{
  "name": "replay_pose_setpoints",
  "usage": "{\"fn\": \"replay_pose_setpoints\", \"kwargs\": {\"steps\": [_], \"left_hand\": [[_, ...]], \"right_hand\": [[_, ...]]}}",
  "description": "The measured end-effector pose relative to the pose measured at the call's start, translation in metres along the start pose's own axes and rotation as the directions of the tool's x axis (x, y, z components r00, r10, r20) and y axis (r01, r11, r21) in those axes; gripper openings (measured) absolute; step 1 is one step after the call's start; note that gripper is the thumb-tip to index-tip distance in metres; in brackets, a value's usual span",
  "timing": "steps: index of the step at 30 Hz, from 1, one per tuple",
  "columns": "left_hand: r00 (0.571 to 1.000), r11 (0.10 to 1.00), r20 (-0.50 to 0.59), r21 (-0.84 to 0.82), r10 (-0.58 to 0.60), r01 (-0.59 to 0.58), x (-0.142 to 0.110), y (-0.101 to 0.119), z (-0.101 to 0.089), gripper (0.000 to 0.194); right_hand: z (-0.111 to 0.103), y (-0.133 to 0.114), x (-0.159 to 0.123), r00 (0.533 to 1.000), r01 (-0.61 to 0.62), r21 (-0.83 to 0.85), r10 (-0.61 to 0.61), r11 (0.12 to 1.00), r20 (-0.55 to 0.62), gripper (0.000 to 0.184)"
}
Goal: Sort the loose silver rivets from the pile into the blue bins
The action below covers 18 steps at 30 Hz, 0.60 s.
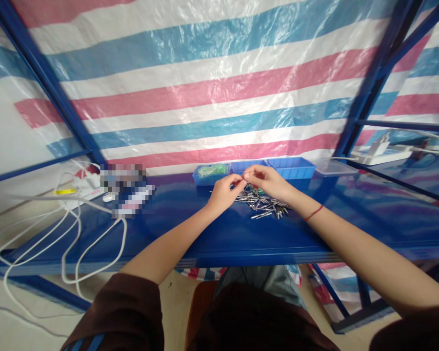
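Note:
My left hand [225, 191] and my right hand [266, 180] meet above the blue table, fingertips pinched together. Whatever lies between the fingertips is too small to make out. Below and just right of the hands spreads a loose pile of thin, shiny metal pieces [263, 202], with a bit of green among them. Right behind the hands stand blue plastic bins. The left bin [201, 181] holds green and clear material, the middle bin [247, 165] is partly hidden by my hands, and the right bin [294, 171] shows its inner walls.
A clear plastic lid [336, 167] lies right of the bins. White cables [122, 239] loop over the table's left side near a power strip [89, 192]. Another power strip [382, 152] sits at the right. Blue metal posts [369, 92] frame the table [219, 239], before a striped plastic sheet [205, 92].

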State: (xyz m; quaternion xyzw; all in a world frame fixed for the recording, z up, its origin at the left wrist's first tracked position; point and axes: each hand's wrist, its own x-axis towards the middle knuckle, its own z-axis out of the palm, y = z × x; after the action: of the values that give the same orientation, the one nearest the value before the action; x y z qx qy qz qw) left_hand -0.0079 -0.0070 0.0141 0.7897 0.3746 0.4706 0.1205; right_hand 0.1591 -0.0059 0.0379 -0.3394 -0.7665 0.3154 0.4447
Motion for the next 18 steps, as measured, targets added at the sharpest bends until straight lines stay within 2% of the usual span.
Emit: {"fn": "replay_pose_setpoints", "kwargs": {"steps": [5,10,18], "left_hand": [[0.997,1.0,-0.076,-0.016,0.012,-0.014,0.0013,0.0013,-0.0026,0.018],[0.991,0.999,-0.13,-0.03,0.04,-0.044,0.0019,0.003,-0.0038,0.015],[0.982,0.994,-0.156,0.019,0.106,-0.104,0.0017,0.0041,-0.0051,0.016]], "right_hand": [[-0.001,-0.0024,-0.001,0.992,-0.127,0.095,0.129,0.987,-0.011,0.028],[0.0005,-0.0048,-0.0018,0.983,-0.18,0.115,0.181,0.977,0.005,0.026],[0.0025,-0.0098,-0.0031,0.965,-0.263,0.164,0.259,0.951,0.048,0.024]]}}
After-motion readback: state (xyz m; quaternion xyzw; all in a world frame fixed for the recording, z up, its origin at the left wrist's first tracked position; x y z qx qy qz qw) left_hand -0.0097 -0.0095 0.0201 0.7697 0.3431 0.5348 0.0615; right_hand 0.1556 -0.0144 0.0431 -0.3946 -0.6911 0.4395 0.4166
